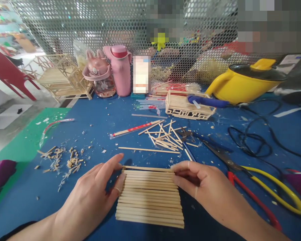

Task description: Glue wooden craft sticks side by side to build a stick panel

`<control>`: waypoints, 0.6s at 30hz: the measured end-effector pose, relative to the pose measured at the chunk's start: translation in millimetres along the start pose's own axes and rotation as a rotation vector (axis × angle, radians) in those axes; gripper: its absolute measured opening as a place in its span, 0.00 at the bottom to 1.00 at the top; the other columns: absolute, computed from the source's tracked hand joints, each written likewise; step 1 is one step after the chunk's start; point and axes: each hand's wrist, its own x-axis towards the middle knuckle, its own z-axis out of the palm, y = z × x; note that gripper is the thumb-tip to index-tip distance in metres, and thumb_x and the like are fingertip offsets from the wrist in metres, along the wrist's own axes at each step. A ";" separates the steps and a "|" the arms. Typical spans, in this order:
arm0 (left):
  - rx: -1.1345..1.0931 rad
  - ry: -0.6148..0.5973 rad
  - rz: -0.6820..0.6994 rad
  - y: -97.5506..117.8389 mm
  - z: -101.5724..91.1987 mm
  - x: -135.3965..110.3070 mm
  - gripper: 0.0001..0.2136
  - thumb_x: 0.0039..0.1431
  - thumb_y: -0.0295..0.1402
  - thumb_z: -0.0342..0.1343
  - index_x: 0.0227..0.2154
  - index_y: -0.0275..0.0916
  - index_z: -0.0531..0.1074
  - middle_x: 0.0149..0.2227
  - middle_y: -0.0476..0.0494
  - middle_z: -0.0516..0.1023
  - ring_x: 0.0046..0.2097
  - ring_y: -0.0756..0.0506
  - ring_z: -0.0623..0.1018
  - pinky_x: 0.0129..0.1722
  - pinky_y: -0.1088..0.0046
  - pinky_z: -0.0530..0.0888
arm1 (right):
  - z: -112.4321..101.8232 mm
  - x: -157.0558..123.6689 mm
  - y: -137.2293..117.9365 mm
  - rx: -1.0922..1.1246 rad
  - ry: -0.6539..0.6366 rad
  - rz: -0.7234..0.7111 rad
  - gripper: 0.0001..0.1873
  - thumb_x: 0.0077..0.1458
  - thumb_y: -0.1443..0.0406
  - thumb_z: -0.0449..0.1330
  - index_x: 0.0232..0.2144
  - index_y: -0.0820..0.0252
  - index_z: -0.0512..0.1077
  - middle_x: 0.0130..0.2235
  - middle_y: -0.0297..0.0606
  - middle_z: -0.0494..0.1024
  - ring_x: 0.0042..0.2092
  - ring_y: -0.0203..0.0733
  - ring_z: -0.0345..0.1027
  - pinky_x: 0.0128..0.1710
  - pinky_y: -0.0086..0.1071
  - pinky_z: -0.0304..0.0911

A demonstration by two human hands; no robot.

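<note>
A flat row of wooden sticks [150, 197] lies side by side on the blue table in front of me. At its far edge is one more wooden stick [147, 169], with a narrow gap before the rest. My left hand [95, 189] has thumb and a finger at this stick's left end, the index finger raised and stretched out. My right hand [203, 182] pinches the right end, its thumb against the row's side. Just beyond lie a single longer stick [149, 150] and a loose heap of cut sticks [165, 137].
Blue-handled pliers [187, 134] and large scissors [230, 164] lie right, beside a black cable [251, 134]. Wood scraps [72, 160] lie left. Behind stand a pink bottle [121, 73], a phone [141, 73], a small stick-built model [188, 107], a glue gun [210, 101] and a yellow pot [251, 83].
</note>
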 end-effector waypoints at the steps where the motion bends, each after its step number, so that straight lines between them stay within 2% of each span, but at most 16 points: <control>1: 0.006 0.005 0.006 0.2 -0.2 0.1 0.18 0.63 0.36 0.49 0.56 0.43 0.58 0.39 0.48 0.80 0.37 0.48 0.81 0.39 0.76 0.77 | 0.0 0.3 0.1 -0.003 0.004 0.002 0.07 0.52 0.61 0.62 0.35 0.52 0.77 0.34 0.32 0.83 0.35 0.40 0.78 0.35 0.27 0.74; 4: 0.008 0.010 0.028 1.1 -0.5 0.4 0.18 0.64 0.37 0.48 0.56 0.43 0.59 0.41 0.46 0.80 0.39 0.48 0.81 0.39 0.76 0.77 | 0.0 0.7 0.8 -0.011 0.007 0.005 0.07 0.52 0.61 0.62 0.35 0.52 0.77 0.33 0.32 0.83 0.34 0.39 0.78 0.35 0.26 0.74; 10: -0.017 0.059 0.095 0.2 2.6 -2.5 0.15 0.66 0.36 0.46 0.54 0.41 0.62 0.37 0.49 0.82 0.33 0.50 0.82 0.33 0.80 0.77 | -0.2 0.4 2.1 -0.017 0.004 0.022 0.09 0.52 0.61 0.61 0.37 0.52 0.77 0.34 0.32 0.84 0.34 0.39 0.78 0.33 0.25 0.74; 18: 0.102 0.004 0.303 -1.4 -0.6 -5.7 0.13 0.68 0.33 0.42 0.49 0.39 0.68 0.44 0.45 0.80 0.41 0.49 0.81 0.43 0.79 0.76 | -7.1 -4.4 -0.8 -0.062 -0.045 -0.031 0.12 0.54 0.62 0.61 0.41 0.46 0.78 0.36 0.27 0.83 0.37 0.38 0.78 0.37 0.25 0.74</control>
